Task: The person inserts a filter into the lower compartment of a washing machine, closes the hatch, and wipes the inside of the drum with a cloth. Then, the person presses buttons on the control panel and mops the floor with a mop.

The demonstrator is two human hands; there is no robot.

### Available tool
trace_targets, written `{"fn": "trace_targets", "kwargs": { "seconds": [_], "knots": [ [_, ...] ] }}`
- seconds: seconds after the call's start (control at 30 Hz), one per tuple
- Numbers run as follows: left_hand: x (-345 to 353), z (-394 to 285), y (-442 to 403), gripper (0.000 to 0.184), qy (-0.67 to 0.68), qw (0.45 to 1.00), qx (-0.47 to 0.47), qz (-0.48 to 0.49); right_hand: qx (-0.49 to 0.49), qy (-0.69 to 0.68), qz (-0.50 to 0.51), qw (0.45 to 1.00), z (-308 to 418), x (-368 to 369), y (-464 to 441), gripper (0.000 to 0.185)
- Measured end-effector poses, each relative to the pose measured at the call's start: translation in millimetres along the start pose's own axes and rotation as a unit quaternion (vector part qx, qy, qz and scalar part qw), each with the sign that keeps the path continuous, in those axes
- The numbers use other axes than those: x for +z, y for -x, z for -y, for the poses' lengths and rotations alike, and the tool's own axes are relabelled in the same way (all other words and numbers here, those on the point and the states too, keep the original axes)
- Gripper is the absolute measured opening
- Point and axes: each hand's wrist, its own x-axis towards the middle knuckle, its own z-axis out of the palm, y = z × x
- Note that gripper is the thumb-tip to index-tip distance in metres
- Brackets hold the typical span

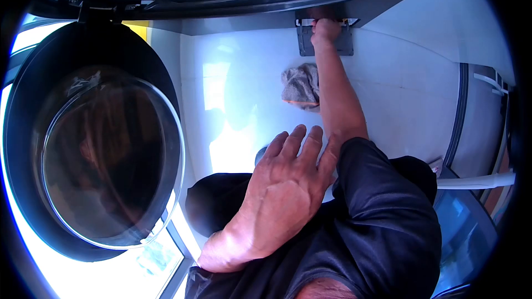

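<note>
The flap [344,43] is right under the right hand [326,30], at the foot of the machine [249,24]. That hand has its fingers curled at the opening above the flap; their tips are hidden, so I cannot tell whether they have hold of anything. The left hand [284,191] is spread loosely, back up, and holds nothing. To work well here, I would line the right wrist up with the opening, go by feel since the view is blocked, move gently, and put no weight on the flap. The left hand could steady the body. The cloth [300,86] lies on the floor [393,102] just left of the right forearm and partly behind it; the round door [111,160] hangs open, well left of the left hand. Counted: one flap, one machine, one cloth, one door, two hands
</note>
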Motion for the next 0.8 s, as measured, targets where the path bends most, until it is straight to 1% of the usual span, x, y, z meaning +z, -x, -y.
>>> {"fn": "trace_targets", "kwargs": {
  "seconds": [0.03,0.07,0.1,0.13,0.17,0.2,0.27,0.3,0.37,0.4,0.43,0.47,0.5,0.53,0.57,0.6,0.67,0.7,0.73,0.77,0.8],
  "knots": [
    [-0.4,-1.3,-0.3,0.057,0.008,1.0,-0.007,-0.004,0.086,-0.06,0.042,0.994,7.7,-4.9,0.0,0.013],
    [0.1,-1.5,-0.6,0.057,0.008,1.0,-0.007,-0.003,0.169,-0.121,0.083,0.975,17.4,-7.9,-0.6,0.014],
    [1.3,-1.4,-0.8,0.057,0.004,1.0,-0.004,-0.005,0.169,-0.121,0.084,0.975,27.2,-10.1,-2.2,0.014],
    [2.8,-1.7,-0.1,0.056,0.0,1.0,-0.001,-0.007,0.249,-0.213,0.158,0.931,36.4,-13.3,-2.9,0.016],
    [3.2,-2.8,0.5,0.056,0.002,1.0,-0.003,-0.006,0.326,-0.3,0.228,0.867,39.4,-16.6,-3.8,0.018],
    [3.2,-2.9,0.2,0.056,0.006,1.0,-0.003,-0.003,0.327,-0.298,0.229,0.867,41.6,-17.1,-3.9,0.018],
    [2.9,-2.7,-0.4,0.055,0.011,1.0,-0.005,-0.002,0.359,-0.382,0.223,0.822,43.8,-15.6,-4.2,0.023],
    [2.9,-2.7,0.0,0.055,0.006,1.0,-0.006,-0.001,0.36,-0.381,0.223,0.822,42.0,-15.0,-2.8,0.023],
    [3.5,-2.5,-1.0,0.054,0.002,1.0,-0.008,-0.001,0.291,-0.249,0.181,0.906,38.9,-12.0,2.2,0.02],
    [4.0,-2.4,-0.9,0.054,0.0,1.0,-0.007,-0.005,0.292,-0.248,0.182,0.906,35.4,-11.6,9.1,0.02],
    [4.6,-2.1,-0.5,0.054,-0.002,1.0,-0.006,-0.009,0.151,-0.103,0.12,0.976,29.1,-13.4,18.5,0.014],
    [4.3,-1.5,-0.6,0.054,-0.002,1.0,-0.008,-0.008,0.003,0.046,0.052,0.998,24.6,-14.7,25.5,0.01],
    [3.4,-1.2,-0.8,0.054,0.002,1.0,-0.005,-0.008,0.005,0.048,0.053,0.997,13.8,-18.3,18.1,0.01],
    [3.2,-1.6,-0.7,0.055,0.005,1.0,-0.002,-0.007,-0.102,0.124,0.054,0.986,4.5,-23.3,9.4,0.01],
    [3.8,-2.0,-0.4,0.055,0.004,1.0,-0.003,-0.004,-0.207,0.196,0.054,0.957,1.8,-25.8,7.4,0.011],
    [4.8,-2.2,-0.1,0.055,-0.001,1.0,-0.002,-0.004,-0.207,0.195,0.053,0.957,-1.3,-26.5,5.6,0.011],
    [6.3,-1.0,0.1,0.055,-0.006,1.0,-0.002,-0.004,-0.38,0.266,-0.028,0.885,-1.8,-25.1,5.9,0.017],
    [7.6,1.0,-0.2,0.048,-0.024,0.999,0.018,-0.018,-0.38,0.266,-0.028,0.885,-0.3,-24.0,8.5,0.017],
    [8.2,2.1,-0.5,0.043,-0.042,0.998,0.038,-0.032,-0.377,0.259,-0.049,0.888,0.2,-22.6,11.9,0.017],
    [8.1,2.0,-0.9,0.043,-0.041,0.998,0.036,-0.032,-0.374,0.252,-0.068,0.89,0.4,-21.0,13.8,0.017],
    [7.8,2.0,-1.8,0.044,-0.034,0.998,0.036,-0.031,-0.374,0.252,-0.067,0.89,1.3,-18.0,14.3,0.017]
  ]
}}
